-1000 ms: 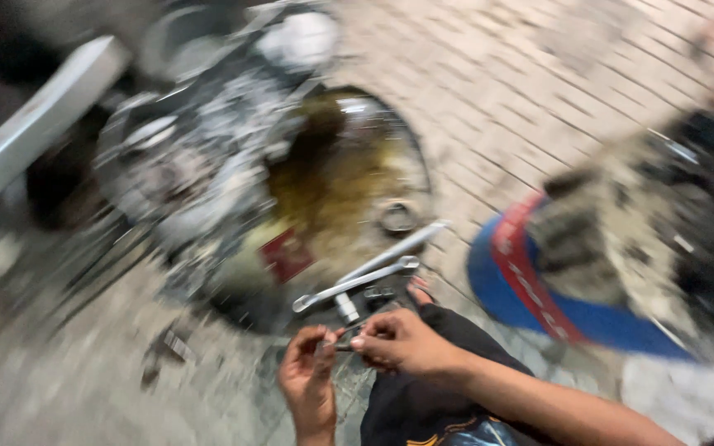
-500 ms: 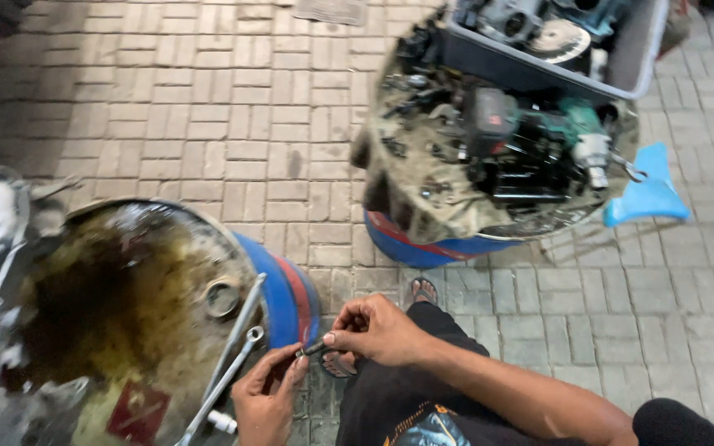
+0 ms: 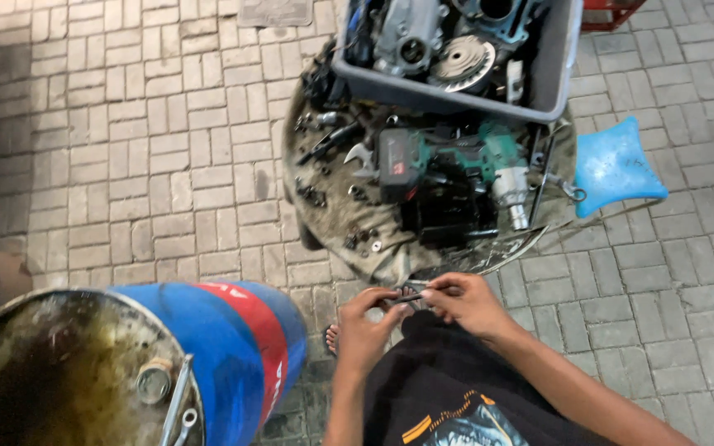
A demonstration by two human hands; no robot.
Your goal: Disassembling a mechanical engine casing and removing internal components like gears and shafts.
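Note:
My left hand [image 3: 367, 329] and my right hand [image 3: 463, 301] meet in front of my body, both pinching a small dark metal part [image 3: 407, 296] between the fingertips. The part is thin and mostly hidden by my fingers. Just beyond my hands stands a round drum top covered with a dirty cloth [image 3: 349, 223], carrying a green and black power tool [image 3: 456, 169], a wrench [image 3: 359, 157] and scattered small bolts.
A blue and red oil drum [image 3: 233, 347] with a greasy top and wrenches stands at my lower left. A grey bin [image 3: 551, 74] of engine parts sits at the far side of the cloth. A blue stool [image 3: 617, 169] stands right, on brick paving.
My view has swung right from the greasy drum to the cloth-covered one. My hands stay together on the small part and now sit in the lower middle.

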